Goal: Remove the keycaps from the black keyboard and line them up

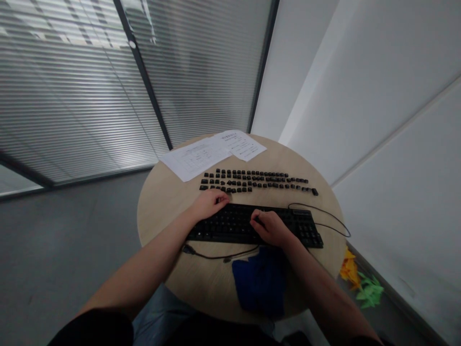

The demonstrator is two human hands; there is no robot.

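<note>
On the round wooden table [162, 202] I see a black keyboard [234, 226] lying just in front of rows of loose keycaps [259, 180]. My left hand [211, 202] rests at the keyboard's far left edge. Its fingers are loosely curled, the tips reaching the nearest keycaps, and I cannot tell whether it grips one. My right hand [272, 228] sits on the keyboard's middle, fingers bent down onto the keys, and its hold is hidden too. Two printed sheets [212, 154] lie beyond the keycaps, and a blue cloth [259, 281] lies at the near edge.
</note>
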